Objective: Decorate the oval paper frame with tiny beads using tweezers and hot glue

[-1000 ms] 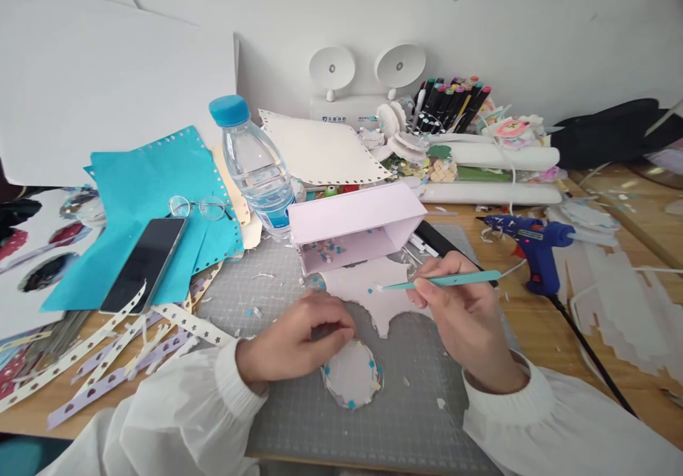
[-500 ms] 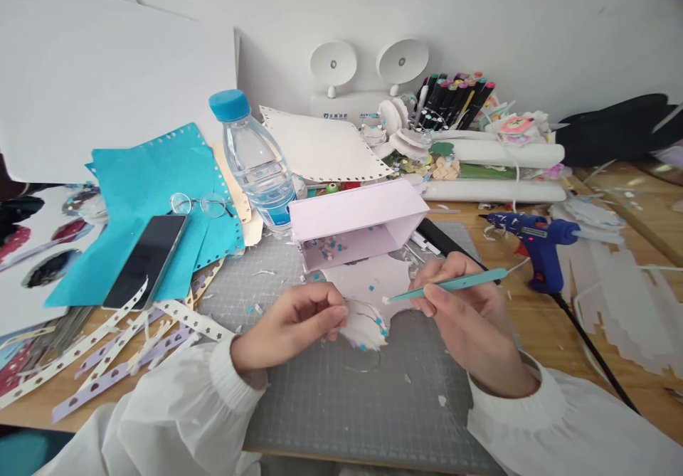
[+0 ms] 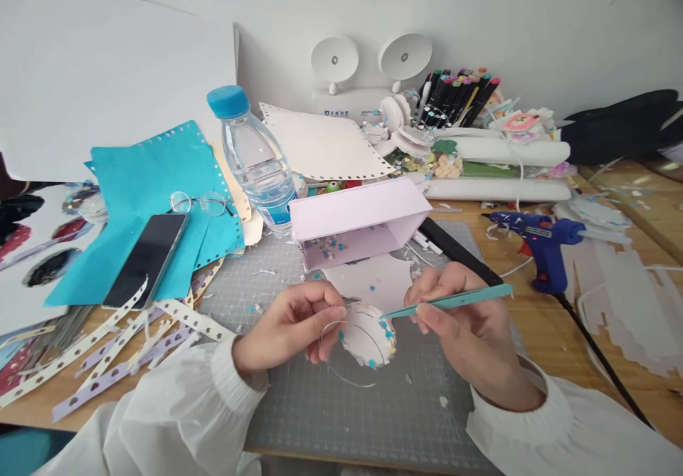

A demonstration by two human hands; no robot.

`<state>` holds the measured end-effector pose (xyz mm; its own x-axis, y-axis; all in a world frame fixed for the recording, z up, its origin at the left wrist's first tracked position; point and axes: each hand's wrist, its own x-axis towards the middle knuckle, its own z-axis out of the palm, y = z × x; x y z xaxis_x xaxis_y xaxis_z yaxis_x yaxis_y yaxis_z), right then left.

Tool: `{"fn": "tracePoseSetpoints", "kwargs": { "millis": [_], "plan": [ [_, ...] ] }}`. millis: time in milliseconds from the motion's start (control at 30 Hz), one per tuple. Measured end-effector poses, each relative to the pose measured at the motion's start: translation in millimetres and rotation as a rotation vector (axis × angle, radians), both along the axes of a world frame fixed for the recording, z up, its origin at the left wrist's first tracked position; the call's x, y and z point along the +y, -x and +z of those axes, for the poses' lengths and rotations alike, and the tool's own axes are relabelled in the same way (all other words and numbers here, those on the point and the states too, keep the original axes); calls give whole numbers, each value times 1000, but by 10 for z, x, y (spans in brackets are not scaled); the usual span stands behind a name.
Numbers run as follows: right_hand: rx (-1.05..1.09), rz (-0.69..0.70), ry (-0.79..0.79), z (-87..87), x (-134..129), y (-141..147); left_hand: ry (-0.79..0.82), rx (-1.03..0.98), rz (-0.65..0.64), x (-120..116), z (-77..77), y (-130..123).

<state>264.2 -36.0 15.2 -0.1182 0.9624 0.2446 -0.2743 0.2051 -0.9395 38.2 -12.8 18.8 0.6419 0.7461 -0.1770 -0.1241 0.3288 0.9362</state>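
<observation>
Far left: punched paper strips (image 3: 173, 344) piled loosely, some lilac, some cream, running onto the edge of the grey cutting mat (image 3: 405, 419). Behind them, blue sheets (image 3: 133, 177) with a dark-screened phone (image 3: 146, 262) and round glasses (image 3: 213, 204) lying on top. Next, a water bottle (image 3: 259, 156), blue cap on, just left of a lilac box (image 3: 360, 216).

Left hand (image 3: 293, 330) in front, thumb and index pinching the left edge of a small white disc (image 3: 358, 344). Disc is raised and tilted over the mat, blue bits along its rim. Thin wire (image 3: 358, 384) loops by the same fingers, partly across the disc; where it attaches, can't tell.

Box lies behind the disc, open side facing front, loose confetti (image 3: 325, 247) inside at left. Pale cut-out paper (image 3: 368, 277) lies in front of it.

Right hand (image 3: 467, 334) grips teal tweezers (image 3: 453, 302), tip at the disc's upper right rim; contact unclear. Markers (image 3: 459, 99) stand at the back. Far right: blue glue gun (image 3: 549, 245) on the wooden desk (image 3: 526, 319), nozzle pointing left.
</observation>
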Motion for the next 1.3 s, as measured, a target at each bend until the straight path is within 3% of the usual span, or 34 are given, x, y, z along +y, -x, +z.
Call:
{"fn": "tracePoseSetpoints", "kwargs": {
  "millis": [567, 900, 1300],
  "plan": [
    [-145, -64, -102, 36, -10, 14, 18, -51, -13, -6, -20, 5],
    [-64, -11, 18, -47, 30, -15, 9, 17, 2, -4, 10, 0],
    [40, 94, 196, 79, 72, 28, 2, 36, -6, -23, 13, -7]
  ]
}}
